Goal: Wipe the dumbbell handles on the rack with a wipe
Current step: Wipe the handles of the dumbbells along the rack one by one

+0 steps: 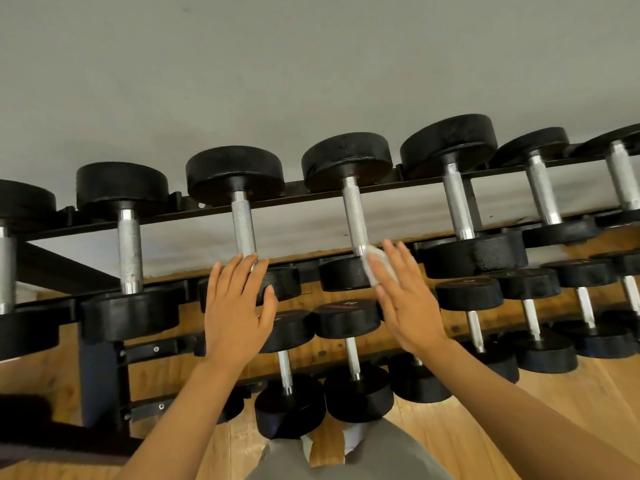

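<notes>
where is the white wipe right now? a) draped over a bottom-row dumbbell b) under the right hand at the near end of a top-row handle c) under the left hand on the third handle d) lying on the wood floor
b: the wipe shows beneath the straight fingers of the right hand, pressed at the near end of the top-row handle, while the left hand rests on the neighbouring dumbbell with no wipe.
</notes>
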Demonstrator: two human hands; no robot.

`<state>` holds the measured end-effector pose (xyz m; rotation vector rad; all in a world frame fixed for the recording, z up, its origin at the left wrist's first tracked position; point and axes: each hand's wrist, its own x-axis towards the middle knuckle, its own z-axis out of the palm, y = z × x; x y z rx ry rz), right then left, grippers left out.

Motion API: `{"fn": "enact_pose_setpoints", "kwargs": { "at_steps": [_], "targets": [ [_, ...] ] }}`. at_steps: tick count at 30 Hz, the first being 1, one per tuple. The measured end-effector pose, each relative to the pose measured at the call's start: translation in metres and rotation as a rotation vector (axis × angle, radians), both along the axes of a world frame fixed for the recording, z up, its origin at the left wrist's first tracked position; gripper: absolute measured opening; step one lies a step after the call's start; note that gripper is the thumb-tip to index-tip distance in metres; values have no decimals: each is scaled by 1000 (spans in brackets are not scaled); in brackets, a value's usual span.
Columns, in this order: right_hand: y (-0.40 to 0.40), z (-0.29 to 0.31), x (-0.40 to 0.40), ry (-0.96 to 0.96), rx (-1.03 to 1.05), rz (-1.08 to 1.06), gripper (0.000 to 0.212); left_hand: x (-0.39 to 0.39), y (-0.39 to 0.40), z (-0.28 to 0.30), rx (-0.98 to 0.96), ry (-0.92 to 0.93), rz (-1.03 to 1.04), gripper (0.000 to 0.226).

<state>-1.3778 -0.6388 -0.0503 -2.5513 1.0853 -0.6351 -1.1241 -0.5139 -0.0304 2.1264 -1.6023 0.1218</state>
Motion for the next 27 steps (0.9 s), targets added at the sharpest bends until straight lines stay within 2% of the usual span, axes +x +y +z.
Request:
{"fn": "enact_pose_setpoints", "kwargs": {
  "at_steps": [3, 5, 7, 10, 13, 15, 18, 24, 27],
  "targets": [
    [0, -4, -16, -256, 320, -81, 52, 2, 1, 0, 5, 2, -6, 47],
    [1, -5, -15, -251, 336, -64, 53, 3, 1, -1, 5, 1, -7, 47],
    [2, -1, -3, -166, 227, -51, 52, 2, 2, -2, 5, 4, -6, 47],
    [3, 14, 23, 36, -74, -5, 48, 2, 1, -2, 5, 13, -2, 47],
    [7, 15, 45, 340, -292, 164, 47, 2, 1, -2, 7, 17, 2, 48],
    [4, 13, 47, 439, -350, 255, 50, 1, 1, -1, 9, 21, -1, 48],
    [-7, 15, 27, 354, -343, 284, 48, 2, 1, 0, 19, 27, -13, 47],
    [-18, 0, -17, -42, 52, 153, 49, 2, 2, 1, 49, 19, 3, 47],
    [-13, -5, -9, -70, 7, 104, 49, -1, 2, 2, 72, 11, 24, 48]
  ]
}}
